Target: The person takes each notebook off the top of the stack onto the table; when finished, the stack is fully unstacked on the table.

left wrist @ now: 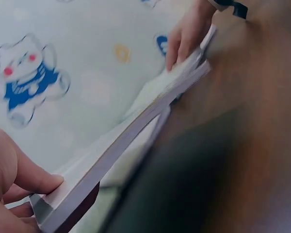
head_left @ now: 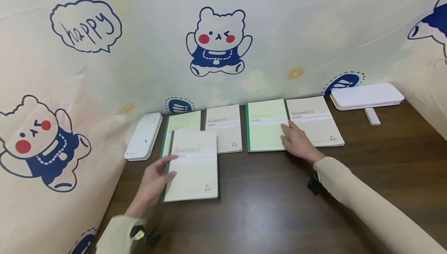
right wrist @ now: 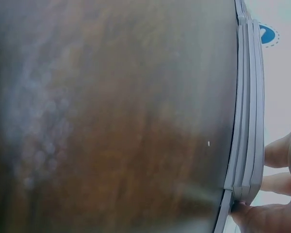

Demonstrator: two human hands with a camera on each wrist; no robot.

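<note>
My left hand [head_left: 152, 182] pinches a cream notebook [head_left: 197, 178] marked "Gambit" by its dark spine, thumb on the cover [left wrist: 82, 177]. It is held above the table, overlapping a pale green notebook [head_left: 185, 120] and the lower left of another cream notebook [head_left: 223, 129]. My right hand [head_left: 298, 139] rests with loosely spread fingers where a green notebook [head_left: 265, 133] meets a cream notebook [head_left: 314, 122]. In the right wrist view, its fingertips touch the spine end of a stack of several notebooks [right wrist: 247, 107].
A white flat case [head_left: 143, 135] lies at the table's left edge. Another white case [head_left: 366, 96] sits at the back right, with a small white block [head_left: 372, 116] before it. A patterned cloth [head_left: 153, 52] closes off the back and sides of the brown table [head_left: 265, 207].
</note>
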